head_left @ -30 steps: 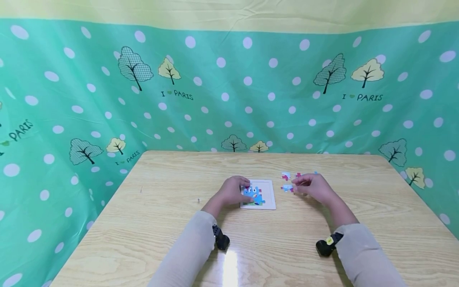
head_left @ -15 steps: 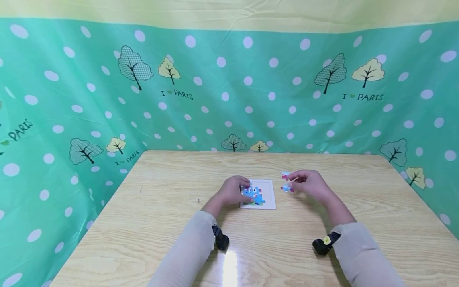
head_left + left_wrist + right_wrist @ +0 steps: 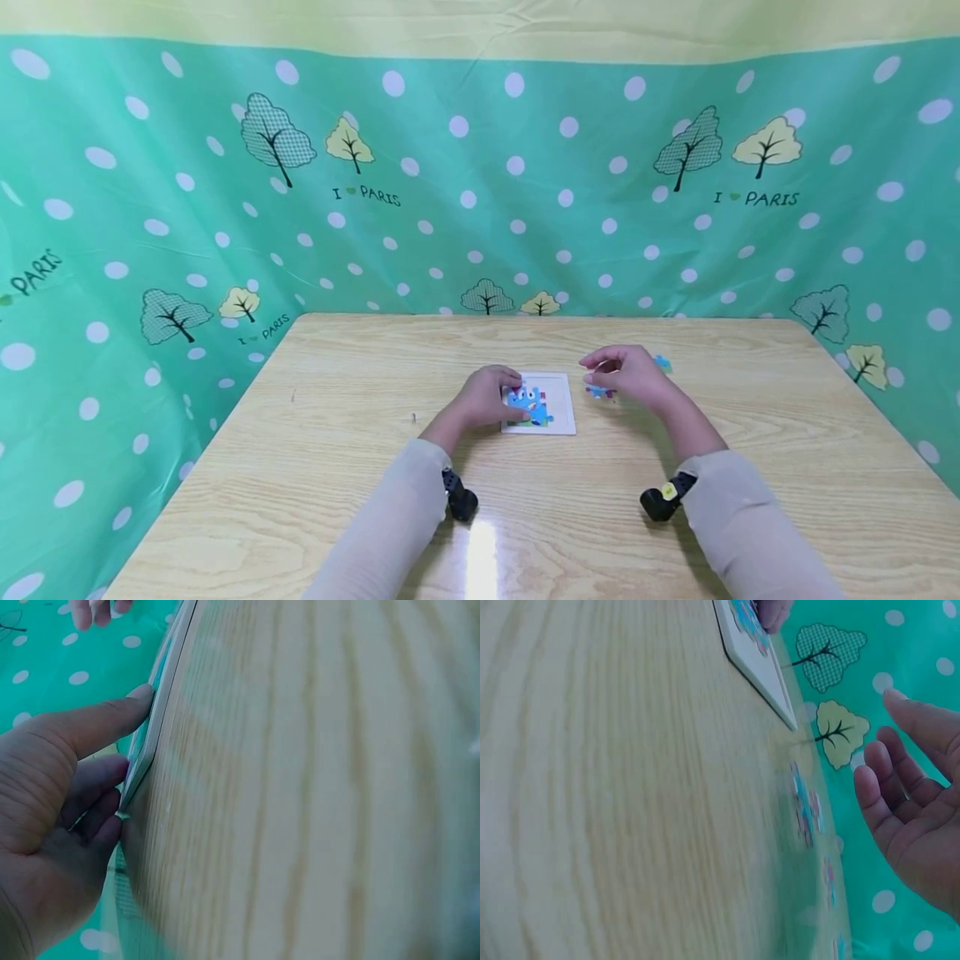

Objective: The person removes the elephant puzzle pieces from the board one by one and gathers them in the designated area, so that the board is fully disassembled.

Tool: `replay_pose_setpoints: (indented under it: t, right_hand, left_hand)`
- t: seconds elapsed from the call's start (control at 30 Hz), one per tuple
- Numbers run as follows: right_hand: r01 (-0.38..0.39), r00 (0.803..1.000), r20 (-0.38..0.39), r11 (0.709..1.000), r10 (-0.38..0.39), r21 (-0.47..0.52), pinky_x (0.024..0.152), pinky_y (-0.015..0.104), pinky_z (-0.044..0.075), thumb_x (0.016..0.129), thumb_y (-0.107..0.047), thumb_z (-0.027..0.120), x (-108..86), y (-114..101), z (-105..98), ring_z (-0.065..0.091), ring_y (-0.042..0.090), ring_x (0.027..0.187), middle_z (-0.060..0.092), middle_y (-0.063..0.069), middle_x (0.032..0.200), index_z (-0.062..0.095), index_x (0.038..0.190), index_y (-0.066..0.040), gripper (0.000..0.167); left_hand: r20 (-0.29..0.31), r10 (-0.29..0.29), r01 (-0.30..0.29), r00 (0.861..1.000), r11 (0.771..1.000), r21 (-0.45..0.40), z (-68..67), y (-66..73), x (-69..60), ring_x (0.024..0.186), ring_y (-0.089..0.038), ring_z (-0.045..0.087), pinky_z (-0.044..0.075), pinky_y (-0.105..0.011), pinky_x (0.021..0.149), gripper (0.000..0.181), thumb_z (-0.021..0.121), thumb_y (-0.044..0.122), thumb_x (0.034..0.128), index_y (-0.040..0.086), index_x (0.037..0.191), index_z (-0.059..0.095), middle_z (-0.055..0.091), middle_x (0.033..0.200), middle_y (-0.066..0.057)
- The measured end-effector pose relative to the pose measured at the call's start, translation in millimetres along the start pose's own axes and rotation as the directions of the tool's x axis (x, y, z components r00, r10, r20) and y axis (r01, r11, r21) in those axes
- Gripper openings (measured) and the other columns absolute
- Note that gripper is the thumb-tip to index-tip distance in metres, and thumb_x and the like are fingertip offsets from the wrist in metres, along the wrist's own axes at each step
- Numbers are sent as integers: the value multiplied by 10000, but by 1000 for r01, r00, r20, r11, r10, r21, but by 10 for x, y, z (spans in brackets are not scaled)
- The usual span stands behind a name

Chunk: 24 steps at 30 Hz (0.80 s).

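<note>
A square white-framed jigsaw puzzle board [image 3: 560,406] lies on the table, partly filled with a blue cartoon figure. My left hand [image 3: 482,398] grips its left side. The left thumb [image 3: 112,724] is on the board's top face, with the other fingers curled at its edge. To the right of the board, my right hand [image 3: 626,372] hovers over loose puzzle pieces, fingers apart and nothing visible between them. One blue and purple piece [image 3: 600,390] shows below its fingertips; a blue-green piece [image 3: 662,363] lies behind the hand. Other pieces [image 3: 830,881] appear in the right wrist view.
The wooden table [image 3: 360,500] extends around the board on every side. A green dotted curtain [image 3: 420,183] hangs along the table's back and sides. A small dark mark [image 3: 413,417] is on the tabletop left of the left hand.
My right hand has moved left and slightly farther away, uncovering the blue-green piece and covering the pieces near the back. The left hand stays on the puzzle board.
</note>
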State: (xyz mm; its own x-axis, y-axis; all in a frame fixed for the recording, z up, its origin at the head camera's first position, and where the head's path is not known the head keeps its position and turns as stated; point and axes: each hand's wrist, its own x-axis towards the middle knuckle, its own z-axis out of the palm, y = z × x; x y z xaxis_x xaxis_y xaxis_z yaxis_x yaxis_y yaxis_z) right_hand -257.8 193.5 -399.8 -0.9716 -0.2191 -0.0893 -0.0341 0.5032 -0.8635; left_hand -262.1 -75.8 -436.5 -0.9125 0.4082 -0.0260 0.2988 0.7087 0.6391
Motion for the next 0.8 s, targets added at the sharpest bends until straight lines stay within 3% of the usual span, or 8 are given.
replay_pose_setpoints:
  t: [0.2, 0.4, 0.8]
  right_hand:
    - [40, 999, 35, 997, -38, -66, 622, 334, 521, 875, -93, 729, 62, -79, 106, 585, 279, 861, 661, 118, 994, 692, 1154, -21, 291]
    - [65, 993, 100, 993, -55, -98, 689, 324, 524, 854, -98, 756, 155, -73, 209, 591, 218, 842, 667, 87, 1000, 706, 1136, -33, 294]
    - [122, 981, 171, 973, -88, -198, 781, 328, 494, 854, -100, 753, 225, -82, 362, 561, 196, 861, 676, 33, 974, 730, 1101, -71, 250]
  left_hand:
    - [-4, 35, -34, 999, 998, 48, 2, 14, 0, 1299, -245, 460, 326, -378, 1116, 528, 849, 313, 765, 80, 1209, 686, 592, 1325, -26]
    - [-5, 85, -84, 996, 993, 87, -13, 48, 4, 1276, -245, 469, 348, -379, 1099, 493, 836, 316, 781, 95, 1198, 694, 576, 1333, -35]
    - [6, 105, -105, 994, 983, 147, -77, 119, -80, 1205, -225, 497, 387, -361, 1056, 483, 852, 311, 756, 117, 1177, 715, 617, 1263, -30]
